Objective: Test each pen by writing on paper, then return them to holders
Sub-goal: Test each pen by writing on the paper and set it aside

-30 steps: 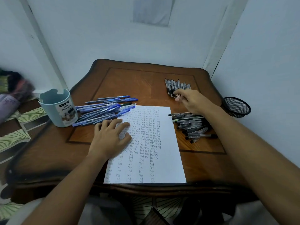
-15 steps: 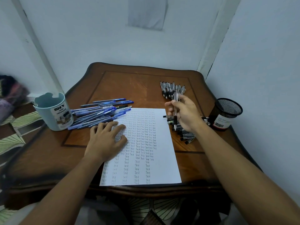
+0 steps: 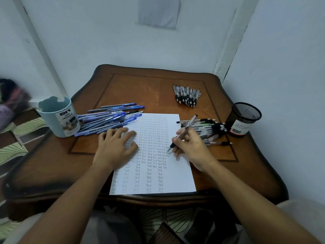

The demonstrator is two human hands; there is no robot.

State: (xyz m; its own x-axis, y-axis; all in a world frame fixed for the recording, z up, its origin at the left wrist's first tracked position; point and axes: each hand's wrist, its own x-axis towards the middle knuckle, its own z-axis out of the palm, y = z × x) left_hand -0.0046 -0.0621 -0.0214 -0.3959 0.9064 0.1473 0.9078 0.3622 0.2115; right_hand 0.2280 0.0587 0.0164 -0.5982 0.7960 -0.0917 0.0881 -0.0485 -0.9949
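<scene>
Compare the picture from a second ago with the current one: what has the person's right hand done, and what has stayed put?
The right hand left the far row of pens, took one pen from it and brought it down toward the person, tip now at the paper. The left hand stays flat on the paper; the blue pens, the black pile and both holders are unchanged.

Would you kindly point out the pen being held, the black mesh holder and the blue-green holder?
pen being held (image 3: 185,130), head view, on the middle of its barrel.
black mesh holder (image 3: 246,112), head view, on its mesh wall.
blue-green holder (image 3: 52,118), head view, on its outer wall.
</scene>
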